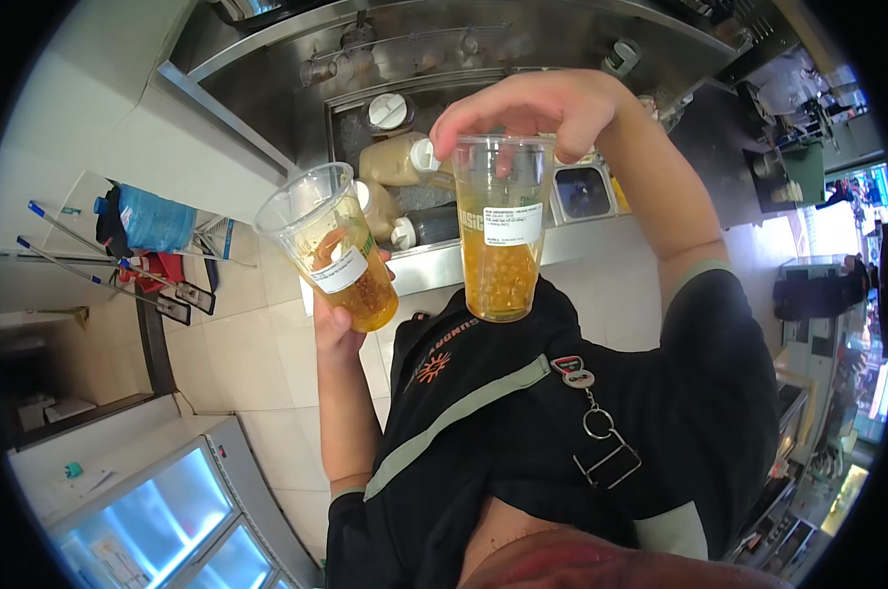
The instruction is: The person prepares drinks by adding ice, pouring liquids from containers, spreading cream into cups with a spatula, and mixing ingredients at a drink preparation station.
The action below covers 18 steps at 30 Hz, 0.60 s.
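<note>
Gripping the leftward-tilted cup (341,257) low down with the left hand (335,339); holding the nearly upright cup (503,231) by its rim from above with the right hand (542,103), just to the right, with long axes parting upward.

Printed white label (512,226), bold lettering (470,218) on right cup (503,283); printed label (340,271) on left cup (373,312); orange lettering (457,336) on black shirt (522,432).
</note>
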Tool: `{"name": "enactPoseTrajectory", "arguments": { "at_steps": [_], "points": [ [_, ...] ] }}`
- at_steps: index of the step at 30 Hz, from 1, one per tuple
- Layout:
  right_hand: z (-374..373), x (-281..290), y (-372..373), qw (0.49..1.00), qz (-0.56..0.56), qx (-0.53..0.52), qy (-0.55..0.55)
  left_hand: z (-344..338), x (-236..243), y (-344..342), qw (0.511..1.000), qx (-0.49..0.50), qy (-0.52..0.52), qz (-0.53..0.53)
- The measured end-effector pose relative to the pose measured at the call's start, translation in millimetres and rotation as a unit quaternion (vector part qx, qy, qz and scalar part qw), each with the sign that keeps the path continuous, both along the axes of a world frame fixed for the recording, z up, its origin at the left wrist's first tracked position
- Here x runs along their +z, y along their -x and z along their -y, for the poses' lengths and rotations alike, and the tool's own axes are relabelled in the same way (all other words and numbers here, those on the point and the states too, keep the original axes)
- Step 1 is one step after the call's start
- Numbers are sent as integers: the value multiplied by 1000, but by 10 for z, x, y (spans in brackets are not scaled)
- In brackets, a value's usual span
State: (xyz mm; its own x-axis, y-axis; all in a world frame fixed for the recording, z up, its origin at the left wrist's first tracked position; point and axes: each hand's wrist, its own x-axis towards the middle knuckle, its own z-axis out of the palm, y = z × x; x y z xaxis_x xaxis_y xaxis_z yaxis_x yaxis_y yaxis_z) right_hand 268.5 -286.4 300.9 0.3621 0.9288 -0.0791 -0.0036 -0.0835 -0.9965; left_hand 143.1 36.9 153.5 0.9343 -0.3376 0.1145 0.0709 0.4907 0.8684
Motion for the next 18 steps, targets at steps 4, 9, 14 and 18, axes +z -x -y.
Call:
{"name": "enactPoseTrajectory", "arguments": {
  "at_steps": [4,9,14,18],
  "points": [
    [-288,-71,-81,1000,3,22,7,-302,-55,-85,1000,-20,12,2],
    [-553,-90,-61,999,-22,-8,30,-481,-176,-62,999,-20,38,-1],
    [-699,-134,-136,999,-29,26,31,-606,-245,-7,999,-6,40,-3],
    [-781,-154,-151,998,-21,23,47,-709,-342,-4,999,-3,50,-21]
  ]
}}
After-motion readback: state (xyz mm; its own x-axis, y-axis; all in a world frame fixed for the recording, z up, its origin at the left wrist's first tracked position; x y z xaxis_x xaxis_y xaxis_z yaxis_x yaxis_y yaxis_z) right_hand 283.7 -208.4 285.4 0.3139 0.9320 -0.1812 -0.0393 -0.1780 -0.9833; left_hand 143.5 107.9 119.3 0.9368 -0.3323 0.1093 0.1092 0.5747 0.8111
